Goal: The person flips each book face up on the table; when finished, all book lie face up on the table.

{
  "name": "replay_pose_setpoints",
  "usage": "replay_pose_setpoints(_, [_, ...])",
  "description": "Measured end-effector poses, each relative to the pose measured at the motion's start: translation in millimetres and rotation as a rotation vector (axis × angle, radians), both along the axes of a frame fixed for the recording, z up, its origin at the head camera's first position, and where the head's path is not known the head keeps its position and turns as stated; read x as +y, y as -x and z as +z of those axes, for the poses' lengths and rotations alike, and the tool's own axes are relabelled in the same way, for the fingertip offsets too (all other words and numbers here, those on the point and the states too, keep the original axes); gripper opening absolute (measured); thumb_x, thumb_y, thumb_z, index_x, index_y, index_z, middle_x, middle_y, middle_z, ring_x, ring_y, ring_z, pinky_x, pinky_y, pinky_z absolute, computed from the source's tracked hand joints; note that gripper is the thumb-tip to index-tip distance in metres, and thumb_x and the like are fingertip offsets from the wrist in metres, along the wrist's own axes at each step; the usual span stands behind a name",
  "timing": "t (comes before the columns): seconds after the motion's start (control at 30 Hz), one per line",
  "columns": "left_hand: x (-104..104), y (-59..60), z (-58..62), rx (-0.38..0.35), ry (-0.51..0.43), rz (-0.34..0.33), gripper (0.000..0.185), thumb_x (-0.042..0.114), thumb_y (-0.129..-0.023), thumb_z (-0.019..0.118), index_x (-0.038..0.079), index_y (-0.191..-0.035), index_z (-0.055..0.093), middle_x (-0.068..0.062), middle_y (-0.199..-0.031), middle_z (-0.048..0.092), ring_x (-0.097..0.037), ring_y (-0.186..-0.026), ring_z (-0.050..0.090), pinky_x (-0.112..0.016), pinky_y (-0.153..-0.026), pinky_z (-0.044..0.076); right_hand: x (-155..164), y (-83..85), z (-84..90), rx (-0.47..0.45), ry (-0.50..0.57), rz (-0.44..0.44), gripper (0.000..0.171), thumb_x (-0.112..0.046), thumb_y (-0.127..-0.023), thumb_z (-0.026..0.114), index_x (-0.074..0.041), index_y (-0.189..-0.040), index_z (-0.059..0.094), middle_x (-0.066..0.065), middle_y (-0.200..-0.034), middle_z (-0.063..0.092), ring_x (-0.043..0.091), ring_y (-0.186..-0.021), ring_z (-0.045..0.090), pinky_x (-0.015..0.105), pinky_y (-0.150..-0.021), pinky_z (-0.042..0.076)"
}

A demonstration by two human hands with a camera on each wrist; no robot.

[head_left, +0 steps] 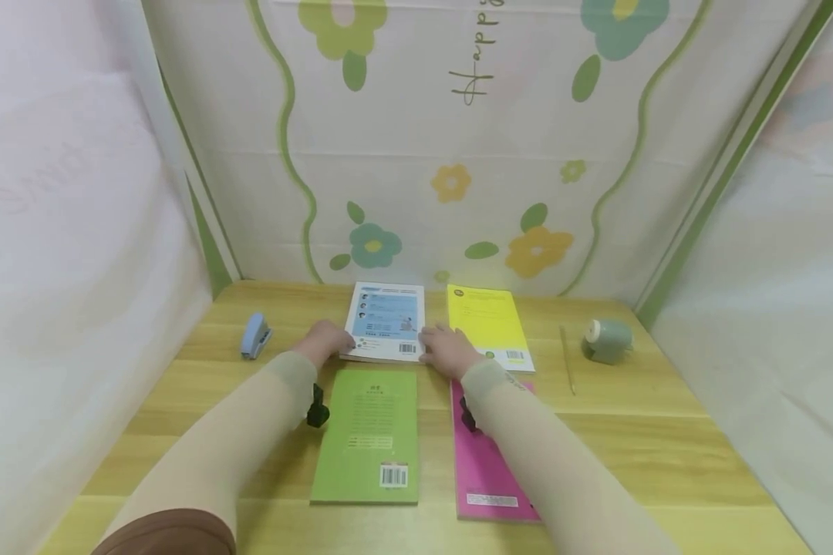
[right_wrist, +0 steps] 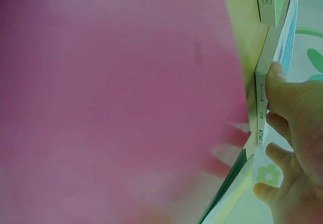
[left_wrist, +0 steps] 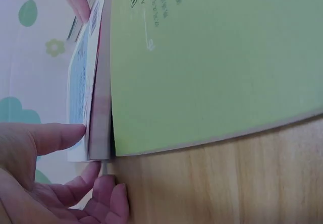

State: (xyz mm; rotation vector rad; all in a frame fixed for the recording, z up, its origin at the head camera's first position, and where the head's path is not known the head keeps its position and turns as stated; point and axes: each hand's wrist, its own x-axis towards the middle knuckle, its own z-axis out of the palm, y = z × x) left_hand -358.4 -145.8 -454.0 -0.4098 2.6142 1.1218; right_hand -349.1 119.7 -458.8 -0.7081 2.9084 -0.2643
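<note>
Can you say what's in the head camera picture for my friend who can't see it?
A person's left hand and right hand touch opposite sides of a blue book on a wooden table. A yellow book lies to its right, with a green book and pink book nearer. A stapler sits at left, a pencil at right.

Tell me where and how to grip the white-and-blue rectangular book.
Hold the white-and-blue book by its left and right edges, probably, coming from both sides: those have clearance, while the rectangular green book crowds the near edge.
</note>
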Motion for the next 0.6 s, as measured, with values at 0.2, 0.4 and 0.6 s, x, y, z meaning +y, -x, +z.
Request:
replay_pose_setpoints(0.2, [4.6,0.2,0.8,-0.051,-0.201,0.064,0.038,0.009,-0.091,0.061,-0.015,-0.12,0.054,-0.028,-0.113,0.062,-0.025,-0.069,0.067,-0.033,-0.063,0.059,-0.6,1.2,-1.8,-0.001,-0.017,-0.014,0.056,-0.035,-0.098,0.06,-0.015,-0.148,0.046,0.003,-0.155,0.038,0.032,-0.146,0.021,0.059,-0.117,0.012])
replay_pose_setpoints(0.4, [1.8,1.3,-0.5,-0.087,-0.416,0.124,0.037,-0.003,-0.095,0.057,-0.018,-0.126,0.045,-0.03,-0.108,0.061,-0.023,-0.064,0.069,-0.031,-0.068,0.061,0.1,6.5,-2.4,-0.008,-0.016,-0.002,0.055,-0.035,-0.098,0.061,-0.016,-0.147,0.047,0.003,-0.154,0.039,0.032,-0.146,0.021,0.059,-0.117,0.011])
replay_pose_setpoints(0.6, [-1.8,2.7,-3.7,-0.097,-0.625,0.126,0.042,-0.01,-0.096,0.047,-0.019,-0.136,0.036,-0.034,-0.113,0.059,-0.037,-0.082,0.071,-0.034,-0.075,0.06,-0.9,8.5,-1.6,-0.024,0.004,-0.004,0.053,-0.031,-0.096,0.065,-0.014,-0.144,0.051,0.008,-0.144,0.052,0.031,-0.137,0.039,0.055,-0.116,0.019])
